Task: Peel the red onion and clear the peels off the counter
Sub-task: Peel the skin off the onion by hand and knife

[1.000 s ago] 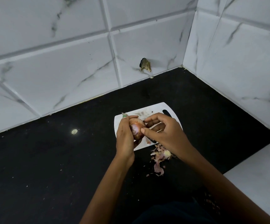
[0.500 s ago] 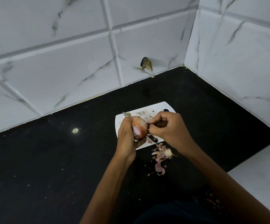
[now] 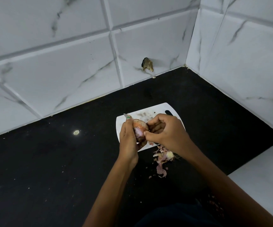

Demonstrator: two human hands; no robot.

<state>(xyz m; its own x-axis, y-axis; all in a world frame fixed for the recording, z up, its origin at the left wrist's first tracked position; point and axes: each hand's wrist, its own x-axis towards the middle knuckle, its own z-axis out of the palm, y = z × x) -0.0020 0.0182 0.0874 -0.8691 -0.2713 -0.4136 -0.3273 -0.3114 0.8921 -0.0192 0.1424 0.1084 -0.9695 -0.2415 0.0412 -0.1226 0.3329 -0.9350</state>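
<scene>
Since half a second back, our right hand had slid its thumb and fingertip down onto the red onion, pinching skin. Our left hand gripped the onion above the cutting board. Peels lay just beside the board's near edge, on the counter.

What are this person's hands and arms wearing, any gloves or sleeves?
No gloves and no sleeves in view: both forearms are bare to the frame's edge. The left hand has green polish on one nail; the right hand shows no rings or polish.
</scene>
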